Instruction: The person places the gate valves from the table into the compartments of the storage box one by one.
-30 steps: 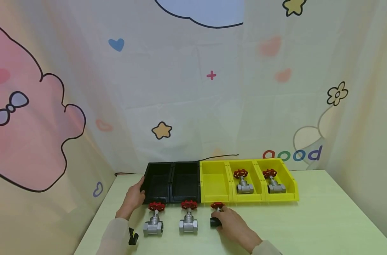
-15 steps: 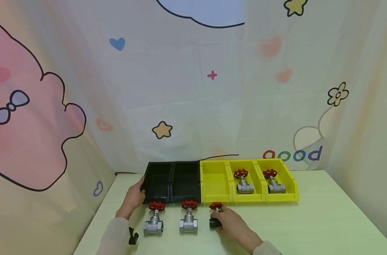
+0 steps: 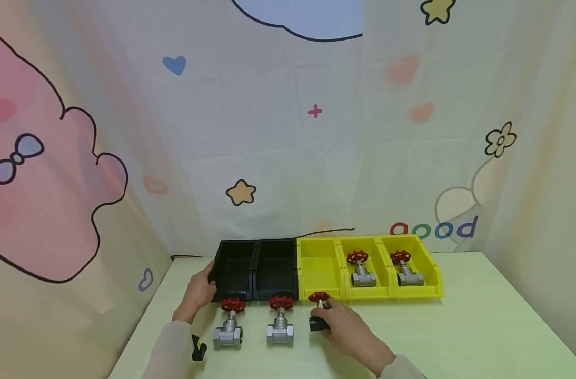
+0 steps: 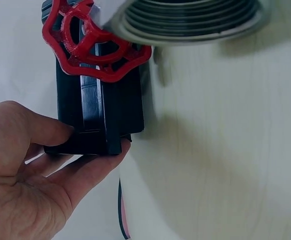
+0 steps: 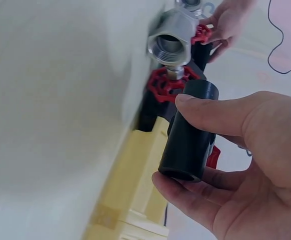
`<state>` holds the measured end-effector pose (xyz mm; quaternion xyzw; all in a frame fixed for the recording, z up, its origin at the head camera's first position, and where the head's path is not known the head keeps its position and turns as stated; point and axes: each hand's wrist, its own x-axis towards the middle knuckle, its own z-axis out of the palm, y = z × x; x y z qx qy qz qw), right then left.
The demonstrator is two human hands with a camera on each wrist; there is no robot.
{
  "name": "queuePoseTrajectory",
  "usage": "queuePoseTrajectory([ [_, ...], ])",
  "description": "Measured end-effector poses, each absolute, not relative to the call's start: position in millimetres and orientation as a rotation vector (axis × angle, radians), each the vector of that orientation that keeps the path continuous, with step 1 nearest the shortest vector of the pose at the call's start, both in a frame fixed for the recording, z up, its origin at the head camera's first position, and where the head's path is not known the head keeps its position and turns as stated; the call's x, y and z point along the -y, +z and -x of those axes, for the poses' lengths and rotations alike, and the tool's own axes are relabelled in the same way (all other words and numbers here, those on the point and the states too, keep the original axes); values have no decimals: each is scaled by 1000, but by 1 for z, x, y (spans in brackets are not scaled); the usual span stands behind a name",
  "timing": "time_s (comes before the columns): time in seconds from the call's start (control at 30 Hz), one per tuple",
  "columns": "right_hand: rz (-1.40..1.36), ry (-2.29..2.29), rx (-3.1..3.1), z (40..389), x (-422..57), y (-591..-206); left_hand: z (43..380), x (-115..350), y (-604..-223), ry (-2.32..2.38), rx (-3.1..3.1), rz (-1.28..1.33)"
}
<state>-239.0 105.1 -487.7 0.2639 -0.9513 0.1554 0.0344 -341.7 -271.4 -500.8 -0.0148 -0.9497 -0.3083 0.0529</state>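
Note:
My right hand holds a valve with a black body and a red handwheel, thumb on one side of the body and fingers on the other. The handwheel overlaps the front edge of the leftmost yellow bin in the head view. My left hand grips the outer side of the left black bin, thumb on its wall. Two silver valves with red handwheels, a left one and a middle one, stand on the table in front of the black bins.
A second black bin joins the row. Two more yellow bins, a middle one and a right one, each hold a silver valve with a red handwheel. A small black-and-yellow object lies by the left sleeve. A printed curtain hangs behind.
My right hand has lifted the black valve slightly, moving it forward and a little left toward the yellow bin. The left hand stays on the black bin.

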Motion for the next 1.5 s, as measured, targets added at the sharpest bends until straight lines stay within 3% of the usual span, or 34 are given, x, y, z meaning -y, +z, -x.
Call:
queuePoseTrajectory([
  [0.73, -768, 523, 2903, 235, -112, -459, 345, 276, -499, -931, 2875, 88],
  [1.5, -702, 491, 2820, 255, -121, -424, 344, 277, -500, -959, 2891, 71],
])
